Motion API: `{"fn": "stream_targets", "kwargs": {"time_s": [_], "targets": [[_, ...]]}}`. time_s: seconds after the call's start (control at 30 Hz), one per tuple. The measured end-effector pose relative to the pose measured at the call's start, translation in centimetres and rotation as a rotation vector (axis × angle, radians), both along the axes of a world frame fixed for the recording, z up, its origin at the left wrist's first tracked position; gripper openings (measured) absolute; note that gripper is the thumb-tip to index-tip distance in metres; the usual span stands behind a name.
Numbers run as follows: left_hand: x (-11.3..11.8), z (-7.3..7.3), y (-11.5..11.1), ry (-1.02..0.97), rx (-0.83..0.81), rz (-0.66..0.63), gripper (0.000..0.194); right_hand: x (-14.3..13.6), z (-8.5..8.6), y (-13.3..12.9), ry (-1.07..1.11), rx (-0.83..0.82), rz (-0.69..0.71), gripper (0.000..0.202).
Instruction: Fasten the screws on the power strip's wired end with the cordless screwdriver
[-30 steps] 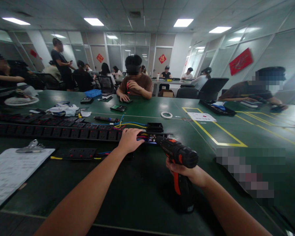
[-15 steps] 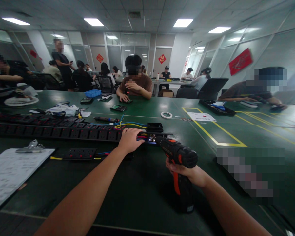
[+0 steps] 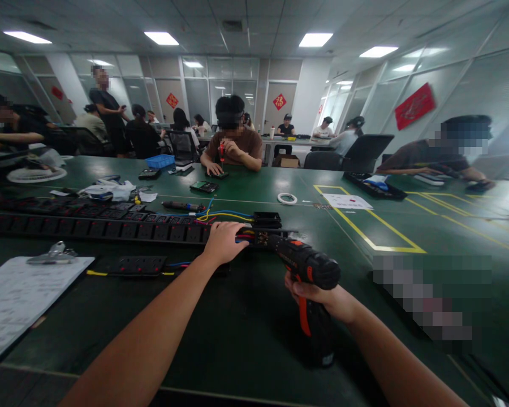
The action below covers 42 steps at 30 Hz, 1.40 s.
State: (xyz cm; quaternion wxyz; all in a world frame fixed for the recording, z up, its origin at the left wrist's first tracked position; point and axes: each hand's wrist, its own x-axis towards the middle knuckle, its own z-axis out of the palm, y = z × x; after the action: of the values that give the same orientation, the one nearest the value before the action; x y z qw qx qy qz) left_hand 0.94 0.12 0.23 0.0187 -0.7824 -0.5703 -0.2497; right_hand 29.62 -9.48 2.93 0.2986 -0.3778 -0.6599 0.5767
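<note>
My right hand (image 3: 311, 291) is wrapped round the grip of a black and orange cordless drill (image 3: 305, 263). The drill's nose points left, at the open wired end (image 3: 259, 237) of a long black power strip (image 3: 152, 230). Whether the bit touches a screw there is too small to tell. Over that same end lies my left hand (image 3: 224, 242), its fingers closed over the strip's far edge and the thumb stretched along the near side. Blue and red wires show beside the thumb. A shorter socket piece (image 3: 142, 264) with loose wires rests nearer to me.
A clipboard with papers (image 3: 34, 294) lies at left, and a roll of white tape (image 3: 287, 198) beyond the strip. A pen-shaped electric screwdriver (image 3: 182, 206) is behind the strip. Across the table a person (image 3: 233, 144) works with a red screwdriver (image 3: 222, 151). Yellow tape marks the right side.
The bright light on the strip's wired end has gone dark. Both my hands and the drill have hardly moved. The co-worker's red screwdriver now stands more upright and in clearer view.
</note>
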Motion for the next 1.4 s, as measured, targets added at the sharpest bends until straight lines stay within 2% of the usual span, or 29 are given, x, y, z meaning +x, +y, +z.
{"fn": "stream_targets", "kwargs": {"time_s": [0.33,0.57,0.97,1.4], "targets": [[0.07,0.31,-0.32,-0.01,-0.013,-0.006,0.049,-0.13,0.46,-0.19,-0.005,-0.001,0.03,0.051],[0.33,0.41,-0.37,-0.023,-0.017,0.0,0.048,0.19,-0.04,0.11,-0.016,-0.001,0.018,0.053],[0.56,0.69,-0.34,-0.016,-0.015,-0.015,0.047,0.5,0.33,0.0,-0.014,-0.018,-0.041,0.051],[0.45,0.56,-0.22,-0.026,-0.022,-0.015,0.05,0.73,-0.14,0.16,0.006,-0.023,-0.012,0.049]]}}
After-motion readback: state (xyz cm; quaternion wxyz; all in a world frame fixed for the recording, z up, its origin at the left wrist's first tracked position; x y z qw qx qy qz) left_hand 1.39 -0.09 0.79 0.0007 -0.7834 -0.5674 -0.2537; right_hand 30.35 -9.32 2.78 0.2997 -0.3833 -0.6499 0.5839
